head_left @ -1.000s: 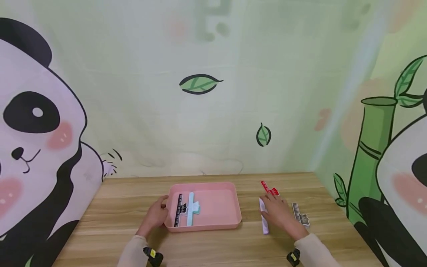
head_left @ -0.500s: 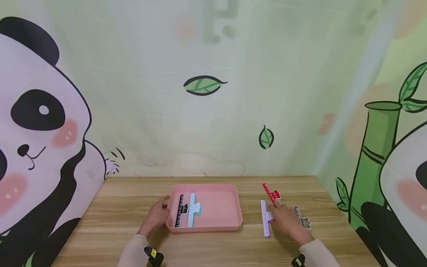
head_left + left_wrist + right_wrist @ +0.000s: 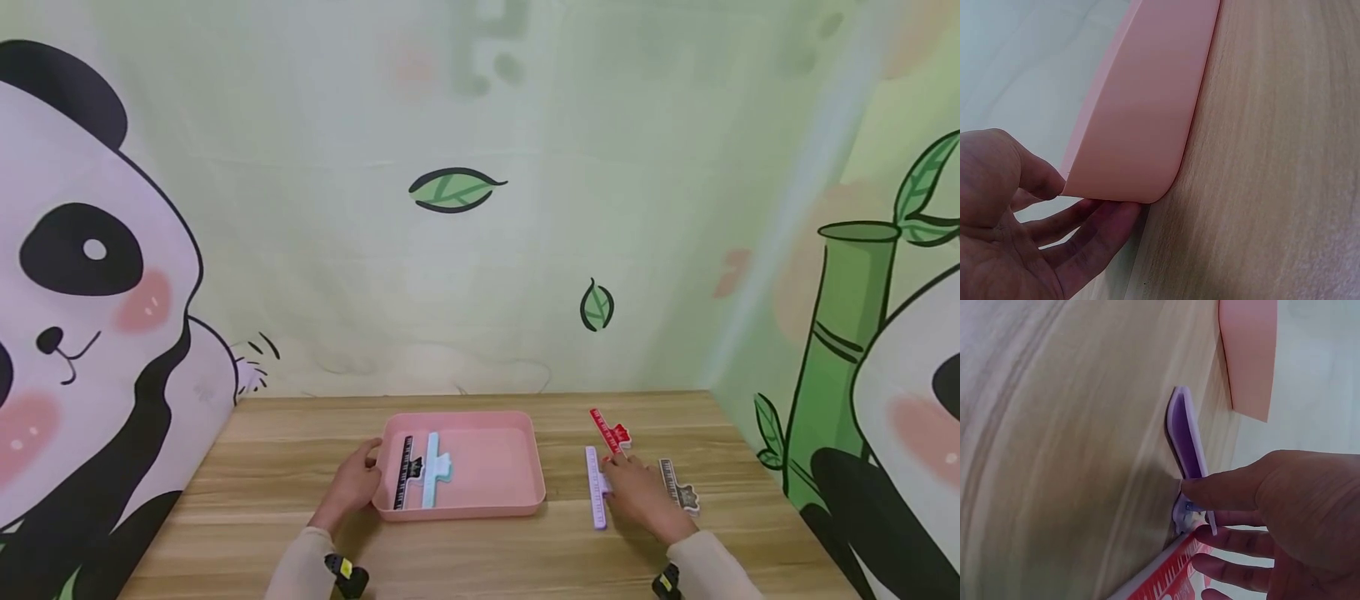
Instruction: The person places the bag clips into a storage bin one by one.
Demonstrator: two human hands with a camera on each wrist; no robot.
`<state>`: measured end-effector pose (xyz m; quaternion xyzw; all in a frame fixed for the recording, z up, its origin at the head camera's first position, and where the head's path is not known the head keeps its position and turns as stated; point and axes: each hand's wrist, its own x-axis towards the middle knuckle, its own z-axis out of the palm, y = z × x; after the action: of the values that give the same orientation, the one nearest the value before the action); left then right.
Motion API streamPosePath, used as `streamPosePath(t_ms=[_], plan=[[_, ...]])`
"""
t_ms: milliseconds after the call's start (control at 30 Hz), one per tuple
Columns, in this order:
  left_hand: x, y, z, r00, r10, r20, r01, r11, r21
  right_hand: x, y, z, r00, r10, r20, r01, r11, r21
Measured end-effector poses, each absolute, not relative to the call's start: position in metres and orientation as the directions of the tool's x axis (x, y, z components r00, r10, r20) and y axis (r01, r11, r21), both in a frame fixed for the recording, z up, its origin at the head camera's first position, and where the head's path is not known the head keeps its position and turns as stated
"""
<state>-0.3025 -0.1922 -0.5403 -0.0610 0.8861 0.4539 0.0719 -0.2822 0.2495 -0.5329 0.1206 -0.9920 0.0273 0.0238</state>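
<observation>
At far left, a printed panda [image 3: 82, 283] on the backdrop. Next, on the wood-grain table [image 3: 465, 554], the left hand [image 3: 354, 483] grips the left end of a pink tray [image 3: 495, 467], thumb at the rim and fingers lower on the outside. Inside, toward the tray's left end, lie a black clip [image 3: 402, 477] and, just beside it, a light-blue clip [image 3: 430, 471] — both set lengthwise from front to back. Right of the tray, on the table, is a purple clip [image 3: 596, 487]; the right hand [image 3: 641, 497] pinches its projecting handle, thumb on one side, forefinger on the other, remaining fingers loosely spread. Beyond these fingertips, a red clip [image 3: 606, 431] lies slanted. Farther right — beside the right hand — rests a grey clip [image 3: 687, 497], its patterned handle toward the right.
</observation>
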Motion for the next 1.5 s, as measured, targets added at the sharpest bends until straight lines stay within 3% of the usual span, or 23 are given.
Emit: streamPosePath(t_ms=[767, 1500], plan=[[-0.302, -0.192, -0.54, -0.981, -0.052, -0.187, -0.181, 0.585, 0.79, -0.284, 0.237, -0.546, -0.965, -0.253, 0.071, -0.258, 0.963, -0.078], [-0.304, -0.194, -0.54, -0.982, -0.05, -0.184, -0.179, 0.58, 0.795, -0.281, 0.22, -0.525, -0.955, -0.253, 0.151, -0.271, 0.956, -0.113]])
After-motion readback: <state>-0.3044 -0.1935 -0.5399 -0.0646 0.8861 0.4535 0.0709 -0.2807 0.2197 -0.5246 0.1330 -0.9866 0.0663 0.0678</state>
